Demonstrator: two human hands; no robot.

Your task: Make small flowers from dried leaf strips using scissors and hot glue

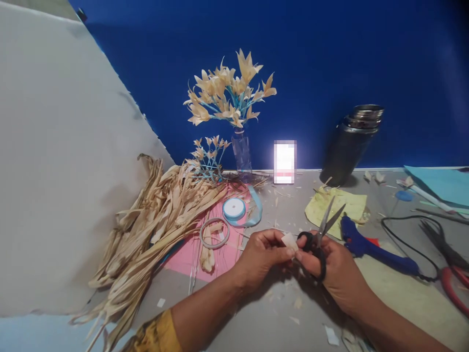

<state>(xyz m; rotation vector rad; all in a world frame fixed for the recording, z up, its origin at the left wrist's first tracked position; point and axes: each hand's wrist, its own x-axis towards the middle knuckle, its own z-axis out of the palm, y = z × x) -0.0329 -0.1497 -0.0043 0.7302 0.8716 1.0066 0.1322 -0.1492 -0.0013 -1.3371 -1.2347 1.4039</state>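
Observation:
Between the thumb and fingers of my left hand [264,249] is a small, thin, cream-white piece [289,241]; whether it is husk or paper I cannot tell. My right hand [335,269] grips black-handled scissors [327,222], their blades spread and pointing up, away from the piece. The right thumb and fingertips come close to the piece's lower edge and seem to touch it. To the left lies a pile of dried corn husks [146,234]. A ribbon spool [234,209] and a pale ring [202,238] rest on pink paper [183,261].
Husk flowers [223,83] stand in a clear bottle [242,154], with smaller flowers [208,156] beside it. A dark flask [342,154] stands behind. At right are a blue glue gun [383,258], its black cable [408,217], yellow paper [353,203] and red-handled pliers [449,286].

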